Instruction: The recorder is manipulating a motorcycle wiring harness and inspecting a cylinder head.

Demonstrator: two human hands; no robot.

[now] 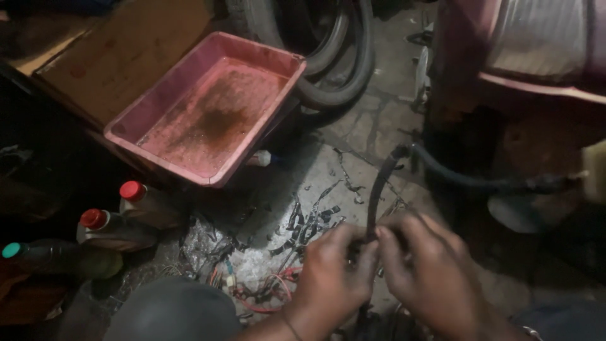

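- Down low in the head view, the left hand [333,273] and the right hand [421,268] are close together, their fingertips almost touching.
- Both hands pinch a thin black cable [377,192] between them; the fingers are curled narrow around its lower part, just where the two hands meet.
- From the hands the cable rises up, bends at the top and continues to the right as a thicker dark hose [480,180] going toward the dark machine body.
- Under the hands, on the concrete floor [372,126], lie many small black scraps [309,221] and some red and white wires [265,293].
- A pink plastic tray [161,101], dirty with brown stains inside, stands tilted up-left of the hands, well apart from them.
- On the left, three bottles lie side by side: two grey ones with red caps [132,189] and one dark with a teal cap [11,250].
- A black rubber tyre [341,69] is behind the tray, near its far corner.
- The picture is a bit blurred at the hands, so the exact grip of each finger I cannot tell.
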